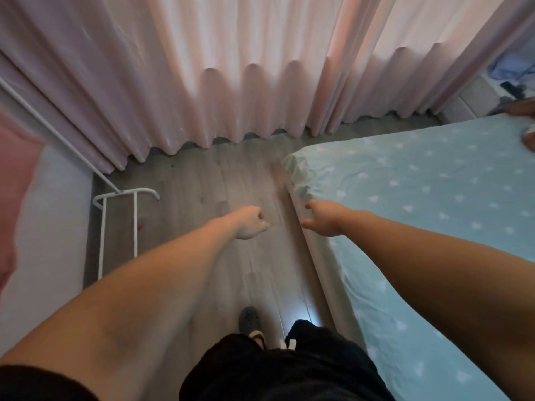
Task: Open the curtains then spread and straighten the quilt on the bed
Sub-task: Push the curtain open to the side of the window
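Head view, the only one supplied: the pink curtains (231, 82) hang fully drawn across the far wall, their pleated hems just above the grey wood-look floor (202, 183), with daylight glowing through the cloth; no gap between the panels is visible, so the first step of the task is judged not yet done. The person stands in the aisle between a white metal rack (118, 227) on the left and the bed (419, 212) on the right, both arms stretched forward toward the curtains and well short of them. The left hand (252, 222) has its fingers curled into a loose fist and holds nothing. The right hand (321, 218) is relaxed with fingers loosely extended, empty, hovering over the near edge of the bed without clearly touching it. The bed shows only a pale blue-green fitted sheet with small white shapes, lightly creased; no quilt can be identified anywhere on it, so its location cannot be told from this view. At the far right edge of the bed some objects are partly cut off and too blurred to name. Assessment: nothing of the task is complete; opening the curtains, then finding, spreading and straightening the quilt, all remain.
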The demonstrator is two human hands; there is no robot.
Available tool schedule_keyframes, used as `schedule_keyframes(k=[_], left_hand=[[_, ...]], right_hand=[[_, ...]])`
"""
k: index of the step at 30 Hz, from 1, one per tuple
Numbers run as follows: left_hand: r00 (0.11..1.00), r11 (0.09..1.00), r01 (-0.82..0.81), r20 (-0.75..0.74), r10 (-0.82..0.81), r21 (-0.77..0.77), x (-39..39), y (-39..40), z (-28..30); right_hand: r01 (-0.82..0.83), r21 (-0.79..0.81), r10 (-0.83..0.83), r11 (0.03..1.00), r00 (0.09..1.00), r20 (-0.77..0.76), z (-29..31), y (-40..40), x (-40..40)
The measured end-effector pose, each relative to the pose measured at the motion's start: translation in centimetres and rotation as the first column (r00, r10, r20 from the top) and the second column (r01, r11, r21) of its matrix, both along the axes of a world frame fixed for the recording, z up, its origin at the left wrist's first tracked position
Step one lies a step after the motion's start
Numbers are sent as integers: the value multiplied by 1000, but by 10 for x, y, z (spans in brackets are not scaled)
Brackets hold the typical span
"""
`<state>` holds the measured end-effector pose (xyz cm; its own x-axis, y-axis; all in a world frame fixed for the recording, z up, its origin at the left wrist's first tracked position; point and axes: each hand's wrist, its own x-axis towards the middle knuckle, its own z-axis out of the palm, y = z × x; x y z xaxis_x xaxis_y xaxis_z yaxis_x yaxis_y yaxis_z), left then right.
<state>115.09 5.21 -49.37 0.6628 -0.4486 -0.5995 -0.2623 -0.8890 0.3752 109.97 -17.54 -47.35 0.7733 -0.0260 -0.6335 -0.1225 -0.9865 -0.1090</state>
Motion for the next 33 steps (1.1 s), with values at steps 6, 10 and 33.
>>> schedule_keyframes(k=[6, 10, 33], left_hand=[[993, 993, -84, 72, 90, -78, 125, -5, 9], [983, 987, -96, 146, 115, -129, 220, -41, 21], [972, 963, -115, 174, 159, -242, 752, -378, 135]], right_hand=[[-43, -30, 42, 999, 999, -5, 17, -19, 106], [32, -16, -31, 999, 999, 44, 21, -56, 189], [396, 266, -449, 879, 875, 180, 95, -380, 740]])
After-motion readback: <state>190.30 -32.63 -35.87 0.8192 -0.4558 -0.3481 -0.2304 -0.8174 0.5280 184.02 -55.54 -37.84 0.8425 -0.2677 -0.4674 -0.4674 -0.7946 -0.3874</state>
